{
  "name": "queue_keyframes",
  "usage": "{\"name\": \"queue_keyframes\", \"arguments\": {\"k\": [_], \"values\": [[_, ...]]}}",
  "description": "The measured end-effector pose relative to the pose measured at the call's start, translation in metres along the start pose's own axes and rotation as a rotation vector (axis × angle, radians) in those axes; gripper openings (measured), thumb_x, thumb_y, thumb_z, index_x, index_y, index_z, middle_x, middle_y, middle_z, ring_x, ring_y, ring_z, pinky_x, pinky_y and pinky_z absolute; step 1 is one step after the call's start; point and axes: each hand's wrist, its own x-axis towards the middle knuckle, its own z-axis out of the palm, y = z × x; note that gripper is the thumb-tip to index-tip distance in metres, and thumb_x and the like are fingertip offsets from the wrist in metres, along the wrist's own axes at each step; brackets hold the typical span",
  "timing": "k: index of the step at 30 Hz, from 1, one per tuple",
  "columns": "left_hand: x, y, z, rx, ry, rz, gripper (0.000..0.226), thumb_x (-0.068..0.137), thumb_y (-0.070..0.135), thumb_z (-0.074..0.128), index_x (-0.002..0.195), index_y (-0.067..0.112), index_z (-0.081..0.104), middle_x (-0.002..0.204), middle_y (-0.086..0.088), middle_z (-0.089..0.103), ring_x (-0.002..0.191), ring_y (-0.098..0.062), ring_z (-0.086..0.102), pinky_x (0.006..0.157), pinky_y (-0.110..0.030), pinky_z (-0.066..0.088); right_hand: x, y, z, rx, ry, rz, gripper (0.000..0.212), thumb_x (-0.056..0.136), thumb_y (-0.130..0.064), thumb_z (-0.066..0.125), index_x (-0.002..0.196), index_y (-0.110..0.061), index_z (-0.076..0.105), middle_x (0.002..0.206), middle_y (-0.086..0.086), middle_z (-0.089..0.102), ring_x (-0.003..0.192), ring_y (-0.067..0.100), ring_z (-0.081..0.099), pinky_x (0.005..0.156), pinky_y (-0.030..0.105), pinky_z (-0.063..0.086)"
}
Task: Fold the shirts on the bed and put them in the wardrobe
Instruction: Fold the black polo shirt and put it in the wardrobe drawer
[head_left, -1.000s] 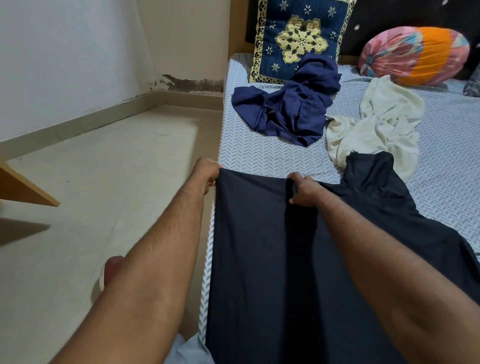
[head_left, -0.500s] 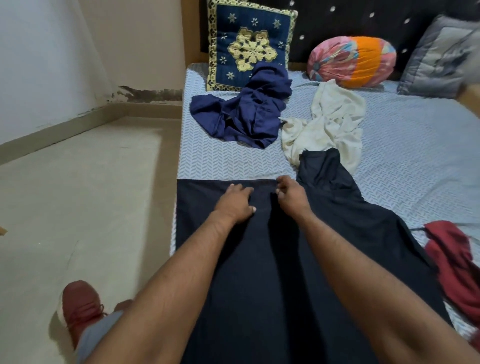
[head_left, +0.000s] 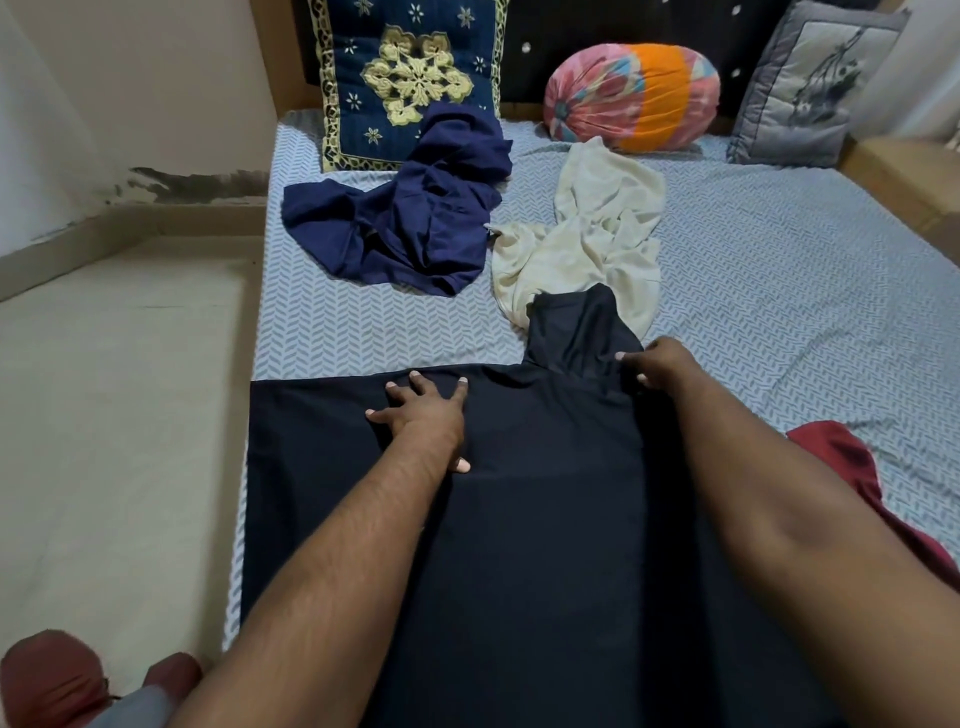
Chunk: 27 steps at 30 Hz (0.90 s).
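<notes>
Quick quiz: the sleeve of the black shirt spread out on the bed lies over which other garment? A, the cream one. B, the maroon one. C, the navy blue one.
A: the sleeve of the black shirt lies over the lower edge of the cream shirt, while the navy shirt lies apart from it to the left.

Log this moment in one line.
phase: folding black shirt | left hand: pressing it flat | right hand: gripping sleeve | unfolded: navy shirt, cream shirt, red garment
</notes>
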Motion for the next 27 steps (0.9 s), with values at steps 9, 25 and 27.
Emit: {"name": "queue_keyframes", "arguments": {"k": [9,25,27], "values": [[-0.002,0.001,-0.002,0.014,0.001,-0.003,0.125,0.07,0.052,0.081,0.148,0.045,-0.016,0.157,-0.022,-0.015,0.142,-0.052,-0.001,0.098,-0.079,0.023,0.027,0.006,-0.02,0.288,0.051,-0.029,0.015,0.085,-0.004,0.063,0.088,-0.016,0.055,0.102,0.02,0.063,0.079,0.023,0.063,0.075,0.038,0.056],[-0.006,-0.001,0.008,-0.004,0.077,-0.009,0.124,0.069,0.055,0.08,0.15,0.043,-0.013,0.159,-0.019,-0.013,0.143,-0.049,-0.002,0.1,-0.078,0.022,-0.002,0.059,-0.043,0.225,0.118,-0.015,0.012,0.084,-0.005,0.06,0.086,-0.017,0.062,0.092,0.016,0.072,0.065,0.02,0.064,0.065,0.033,0.055],[-0.007,0.0,0.011,-0.017,0.113,-0.033,0.123,0.07,0.057,0.079,0.151,0.039,-0.012,0.159,-0.019,-0.012,0.144,-0.049,-0.003,0.101,-0.077,0.02,-0.023,0.064,-0.053,0.25,0.181,-0.081,0.017,0.081,-0.007,0.062,0.092,-0.02,0.063,0.091,0.011,0.073,0.072,0.019,0.067,0.074,0.035,0.056]]}}
